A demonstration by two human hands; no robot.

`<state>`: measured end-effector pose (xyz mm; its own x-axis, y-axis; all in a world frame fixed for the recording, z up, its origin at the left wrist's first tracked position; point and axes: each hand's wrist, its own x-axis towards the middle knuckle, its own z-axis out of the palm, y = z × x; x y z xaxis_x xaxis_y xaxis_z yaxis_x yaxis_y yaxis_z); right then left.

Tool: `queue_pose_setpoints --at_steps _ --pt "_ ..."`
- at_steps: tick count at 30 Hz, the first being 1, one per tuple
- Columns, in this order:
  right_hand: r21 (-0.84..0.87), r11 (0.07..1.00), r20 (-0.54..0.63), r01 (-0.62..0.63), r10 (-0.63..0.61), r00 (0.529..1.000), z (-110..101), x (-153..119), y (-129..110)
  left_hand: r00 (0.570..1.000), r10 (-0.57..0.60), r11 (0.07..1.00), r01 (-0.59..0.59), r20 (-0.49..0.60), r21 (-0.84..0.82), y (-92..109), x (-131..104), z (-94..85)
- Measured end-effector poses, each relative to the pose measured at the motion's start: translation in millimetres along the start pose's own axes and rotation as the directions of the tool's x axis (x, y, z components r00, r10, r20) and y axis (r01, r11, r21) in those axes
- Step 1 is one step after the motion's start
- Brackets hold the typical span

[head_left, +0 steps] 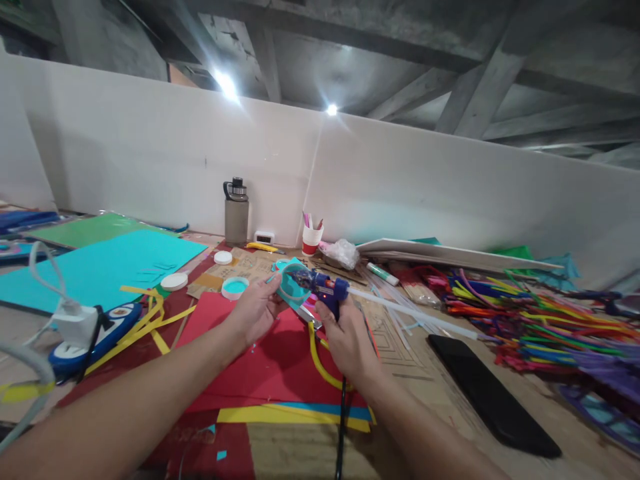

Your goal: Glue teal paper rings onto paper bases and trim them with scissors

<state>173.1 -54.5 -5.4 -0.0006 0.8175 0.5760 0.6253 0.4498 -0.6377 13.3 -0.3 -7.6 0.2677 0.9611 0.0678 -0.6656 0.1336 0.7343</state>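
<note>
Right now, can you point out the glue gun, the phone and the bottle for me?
Glue gun point(331, 288): head view, on the side of its blue body.
Phone point(493, 395): head view, middle of its black upper face.
Bottle point(237, 223): head view, on its body below the cap.

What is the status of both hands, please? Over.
Left hand holds round turquoise piece. Right hand grips glue gun, pointed at it. Scissors below, on red paper.

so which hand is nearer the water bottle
Left. The left hand is in front of the water bottle; the right hand is farther right, holding the glue gun.
</note>
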Motion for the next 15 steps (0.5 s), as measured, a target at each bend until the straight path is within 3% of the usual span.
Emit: queue_pose_setpoints --at_steps 9,15 --pt "0.066 0.997 0.019 0.045 -0.046 0.999 -4.9 0.8 -2.7 1.0 0.008 1.0 -0.008 -0.019 -0.01 2.5 1.4 -1.8" --pt "0.085 0.996 0.06 -0.012 0.007 0.998 -5.6 1.2 -5.7 1.0 -0.007 1.0 0.007 0.019 0.021 1.2 0.9 -3.1"
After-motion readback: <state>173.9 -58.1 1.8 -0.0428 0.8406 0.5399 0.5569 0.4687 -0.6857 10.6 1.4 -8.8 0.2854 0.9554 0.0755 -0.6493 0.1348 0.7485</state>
